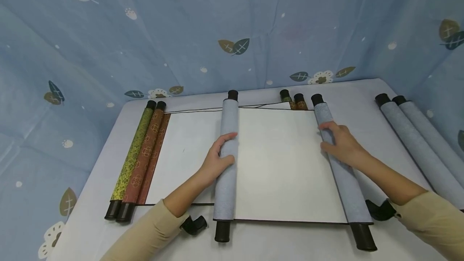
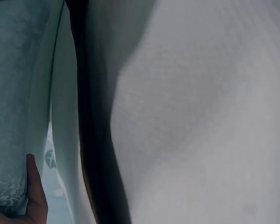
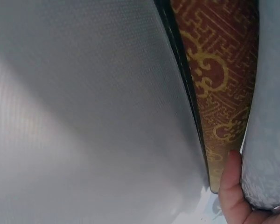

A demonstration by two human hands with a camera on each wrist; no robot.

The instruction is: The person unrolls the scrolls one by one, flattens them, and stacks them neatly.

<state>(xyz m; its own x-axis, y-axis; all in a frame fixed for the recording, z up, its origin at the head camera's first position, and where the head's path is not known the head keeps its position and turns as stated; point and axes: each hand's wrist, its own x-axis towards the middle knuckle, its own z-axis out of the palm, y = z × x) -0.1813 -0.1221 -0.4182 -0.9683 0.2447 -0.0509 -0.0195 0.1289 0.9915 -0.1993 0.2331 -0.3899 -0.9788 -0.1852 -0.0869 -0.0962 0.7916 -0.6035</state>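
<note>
On the pale table [image 1: 94,228], the left hand [image 1: 215,160] grips the left roller [image 1: 227,160] of a half-unrolled grey scroll (white sheet [image 1: 279,164] between), and the right hand [image 1: 340,144] curls around the right roller [image 1: 342,172].

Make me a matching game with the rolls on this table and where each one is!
Things:
1. green roll
2. grey roll with the left hand on it
3. grey roll with the right hand on it
4. two spare grey rolls

Places:
A. far right side of the table
B. right end of the open white sheet
C. far left, next to a red-brown roll
D. left end of the open white sheet, mid-table

Pairs: 1-C, 2-D, 3-B, 4-A
</note>
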